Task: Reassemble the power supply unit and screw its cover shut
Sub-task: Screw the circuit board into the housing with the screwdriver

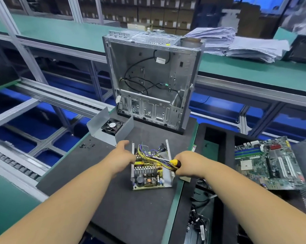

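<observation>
On the dark foam tabletop [139,208]: open grey metal power supply tray [149,166], circuit board exposed; left hand [121,156] steadying its wall, fingers loosely spread; right hand [187,164] gripping yellow-handled screwdriver [174,163]; grey fan cover [110,128] apart, unfitted, loose black screws [86,146] undriven.

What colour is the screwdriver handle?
Yellow and black screwdriver handle, gripped by the right hand; head view.

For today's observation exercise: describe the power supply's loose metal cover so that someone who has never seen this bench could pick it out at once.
Start at the tall, stripped computer case standing at the back of the dark mat. Just in front of its left corner lies the cover, a folded grey sheet-metal shell. Unlike the open power supply unit nearer the hands, it holds only a black fan, no circuit board.
</observation>
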The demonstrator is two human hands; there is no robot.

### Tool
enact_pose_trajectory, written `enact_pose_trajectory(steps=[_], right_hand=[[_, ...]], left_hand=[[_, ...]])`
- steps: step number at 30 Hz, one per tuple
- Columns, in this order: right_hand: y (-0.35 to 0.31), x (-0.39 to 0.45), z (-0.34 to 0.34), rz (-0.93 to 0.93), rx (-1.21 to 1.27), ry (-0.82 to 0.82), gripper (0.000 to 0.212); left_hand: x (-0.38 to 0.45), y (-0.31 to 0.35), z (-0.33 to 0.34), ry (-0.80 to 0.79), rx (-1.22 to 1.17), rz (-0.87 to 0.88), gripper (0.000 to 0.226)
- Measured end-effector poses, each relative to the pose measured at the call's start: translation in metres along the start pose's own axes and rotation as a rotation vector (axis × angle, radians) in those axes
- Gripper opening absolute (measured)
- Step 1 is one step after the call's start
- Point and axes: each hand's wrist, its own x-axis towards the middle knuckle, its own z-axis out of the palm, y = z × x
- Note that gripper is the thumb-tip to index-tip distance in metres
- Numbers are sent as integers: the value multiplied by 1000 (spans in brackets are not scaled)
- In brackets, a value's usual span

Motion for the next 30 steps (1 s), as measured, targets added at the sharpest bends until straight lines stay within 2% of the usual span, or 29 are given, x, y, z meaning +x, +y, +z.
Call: enact_pose_trajectory(steps=[2,7,11,14,17,18,22,27,30], right_hand=[[-11,-4,5,-20,5,-13,15],[-43,-10,16,-16,81,-59,24],[-66,-18,7,73,316,-116,31],[-84,-21,-11,139,557,-137,38],[-106,-15,-29,193,677,-46,42],[-114,-10,-33,202,732,-21,41],[-146,16,-48,251,848,68,33],[-180,47,-55,295,962,154,34],[-191,57,-57,271,991,142,19]], left_hand=[[6,0,0,-60,-26,22,90],[26,-1,-9,-194,10,100,75],[37,4,-18,-270,46,142,67],[48,5,-27,-193,35,198,48],[61,13,-43,-122,91,209,14],[64,17,-49,-157,72,183,10],[62,29,-76,-454,-27,-12,45],[68,37,-102,-677,-196,10,31],[70,41,-112,-815,-184,92,31]])
